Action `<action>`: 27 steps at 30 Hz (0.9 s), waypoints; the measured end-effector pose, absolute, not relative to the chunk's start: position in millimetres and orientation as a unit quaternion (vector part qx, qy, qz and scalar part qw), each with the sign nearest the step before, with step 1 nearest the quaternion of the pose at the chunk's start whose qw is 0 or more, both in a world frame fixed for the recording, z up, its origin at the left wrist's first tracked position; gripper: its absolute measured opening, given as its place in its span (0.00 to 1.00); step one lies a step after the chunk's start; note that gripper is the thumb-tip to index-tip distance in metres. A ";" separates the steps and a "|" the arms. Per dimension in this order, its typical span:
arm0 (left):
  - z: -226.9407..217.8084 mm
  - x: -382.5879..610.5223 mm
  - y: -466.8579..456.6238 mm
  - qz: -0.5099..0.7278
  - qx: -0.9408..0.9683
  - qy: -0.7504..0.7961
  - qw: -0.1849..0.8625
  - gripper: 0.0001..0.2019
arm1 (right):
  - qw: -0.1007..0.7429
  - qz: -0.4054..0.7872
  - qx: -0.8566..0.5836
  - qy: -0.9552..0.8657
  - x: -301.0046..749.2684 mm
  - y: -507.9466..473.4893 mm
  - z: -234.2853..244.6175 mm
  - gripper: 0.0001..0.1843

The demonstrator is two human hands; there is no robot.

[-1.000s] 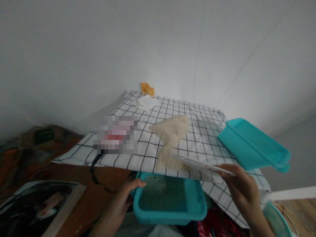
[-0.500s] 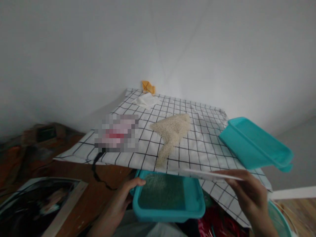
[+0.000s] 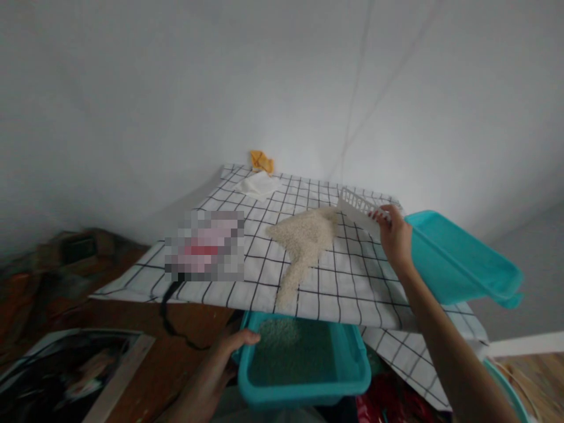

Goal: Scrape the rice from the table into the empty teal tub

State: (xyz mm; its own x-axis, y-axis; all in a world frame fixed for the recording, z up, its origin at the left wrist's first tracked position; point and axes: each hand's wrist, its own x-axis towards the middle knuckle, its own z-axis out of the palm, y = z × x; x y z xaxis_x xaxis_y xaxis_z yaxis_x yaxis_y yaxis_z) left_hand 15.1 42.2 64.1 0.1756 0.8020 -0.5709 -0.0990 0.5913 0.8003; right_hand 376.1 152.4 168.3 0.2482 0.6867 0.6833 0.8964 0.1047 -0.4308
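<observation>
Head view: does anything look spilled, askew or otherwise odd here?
Yes. Pale grains lie loose on the checked cloth, trailing to its near edge by the turquoise tub, which looks odd because they are uncontained. The pixelated object at left can't be judged.

This looks like a home, with its checked tablecloth (image 3: 361, 276), plain pale wall (image 3: 176, 88) and wood-look floor (image 3: 544, 376).
</observation>
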 end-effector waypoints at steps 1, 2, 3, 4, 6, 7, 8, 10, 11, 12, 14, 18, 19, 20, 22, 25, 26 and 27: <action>62.5 15.4 44.0 0.321 0.303 0.558 0.703 0.12 | 0.435 -0.114 -0.656 -0.606 376.2 151.9 168.1 0.11; 59.8 14.8 45.0 0.324 0.299 0.558 0.703 0.12 | 0.434 -0.110 -0.655 -0.609 376.4 148.9 167.7 0.11; 56.3 13.2 45.1 0.329 0.300 0.558 0.701 0.12 | 0.432 -0.105 -0.654 -0.612 376.9 144.0 167.3 0.12; 52.2 10.9 44.4 0.333 0.306 0.556 0.697 0.11 | 0.430 -0.099 -0.652 -0.617 377.6 137.9 166.8 0.13; 44.0 5.1 40.4 0.343 0.334 0.545 0.688 0.11 | 0.426 -0.093 -0.650 -0.623 379.7 124.4 165.0 0.15; 40.5 2.1 37.7 0.350 0.356 0.534 0.683 0.10 | 0.426 -0.093 -0.649 -0.623 381.1 118.0 163.6 0.15; 37.8 -0.8 34.7 0.357 0.380 0.520 0.677 0.11 | 0.428 -0.093 -0.649 -0.622 382.7 112.3 161.8 0.15; 34.5 -5.3 29.1 0.371 0.419 0.498 0.663 0.14 | 0.434 -0.091 -0.649 -0.618 385.7 102.4 157.5 0.15; 33.7 -6.8 27.0 0.375 0.432 0.492 0.656 0.15 | 0.435 -0.085 -0.648 -0.620 386.9 97.9 155.4 0.14; 33.2 -7.7 25.5 0.378 0.438 0.491 0.652 0.15 | 0.434 -0.077 -0.646 -0.623 387.7 93.4 153.5 0.14; 32.6 -7.8 24.9 0.383 0.437 0.495 0.645 0.14 | 0.427 -0.067 -0.645 -0.630 387.5 83.5 151.1 0.14; 31.0 -3.7 31.6 0.396 0.442 0.495 0.634 0.13 | 0.407 -0.081 -0.656 -0.631 379.8 60.6 151.4 0.13; 30.7 -2.2 33.9 0.391 0.441 0.499 0.635 0.13 | 0.404 -0.084 -0.657 -0.631 376.8 54.9 152.0 0.13; 30.8 -0.8 35.9 0.382 0.437 0.505 0.639 0.13 | 0.402 -0.084 -0.657 -0.632 373.7 49.5 152.5 0.13; 32.1 1.5 37.9 0.369 0.417 0.520 0.648 0.11 | 0.403 -0.083 -0.655 -0.634 367.0 39.6 153.5 0.12; 37.3 1.5 34.5 0.401 0.415 0.501 0.645 0.08 | 0.404 -0.088 -0.649 -0.638 355.6 26.9 154.6 0.10; 39.2 0.6 32.4 0.417 0.427 0.482 0.641 0.07 | 0.404 -0.086 -0.647 -0.642 351.6 23.1 155.0 0.09; 40.8 -0.6 30.2 0.427 0.442 0.465 0.637 0.08 | 0.404 -0.080 -0.643 -0.645 347.5 19.4 155.4 0.09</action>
State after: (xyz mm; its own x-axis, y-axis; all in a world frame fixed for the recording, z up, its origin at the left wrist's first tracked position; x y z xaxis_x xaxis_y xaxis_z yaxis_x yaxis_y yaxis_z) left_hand -0.6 30.2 40.8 0.2023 0.9557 -0.2140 -0.1330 0.2433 0.9608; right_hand 347.5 19.4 155.4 0.1544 0.7656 0.6245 0.8951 0.1592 -0.4165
